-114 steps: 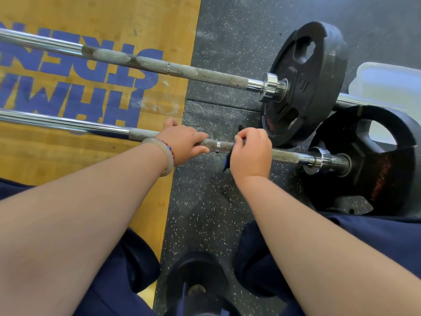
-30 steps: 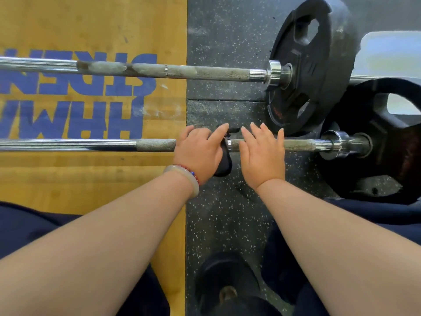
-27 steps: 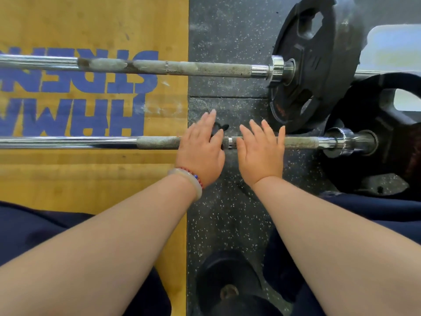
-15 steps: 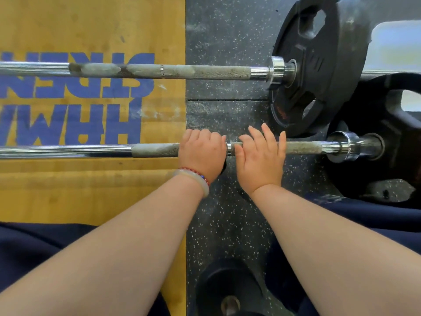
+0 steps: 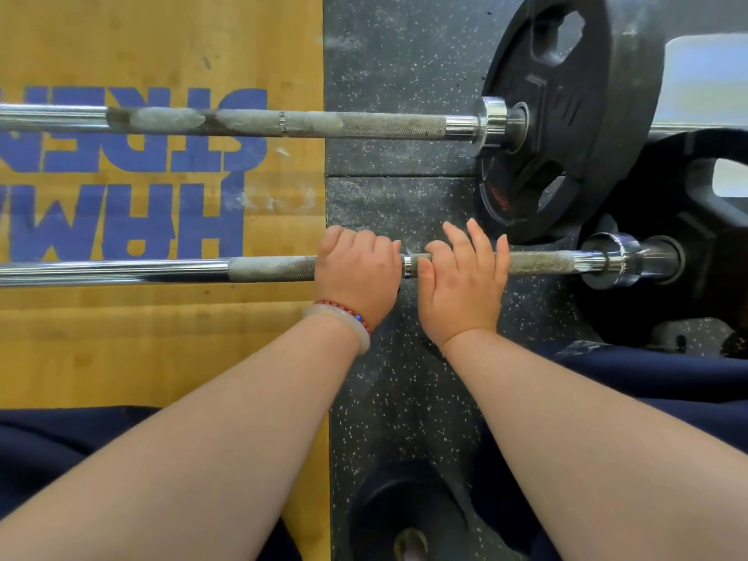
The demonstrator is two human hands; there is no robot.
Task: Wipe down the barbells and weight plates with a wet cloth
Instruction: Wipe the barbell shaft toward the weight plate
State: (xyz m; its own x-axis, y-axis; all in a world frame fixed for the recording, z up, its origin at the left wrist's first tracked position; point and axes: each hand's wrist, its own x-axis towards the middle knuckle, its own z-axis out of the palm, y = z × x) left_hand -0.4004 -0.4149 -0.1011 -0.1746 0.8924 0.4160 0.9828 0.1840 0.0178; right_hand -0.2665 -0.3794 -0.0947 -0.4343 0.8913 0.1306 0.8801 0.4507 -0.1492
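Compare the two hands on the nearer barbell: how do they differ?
The left hand curls its fingers round the nearer barbell; the right hand lies over it with fingers straight. The left wrist wears bracelets; the right wrist is bare. Both rest on the bar's rough grey grip section.

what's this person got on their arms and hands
No sleeves, no gloves. The left hand has a pale bangle and a red-and-blue bead bracelet at its wrist; the right hand wears nothing.
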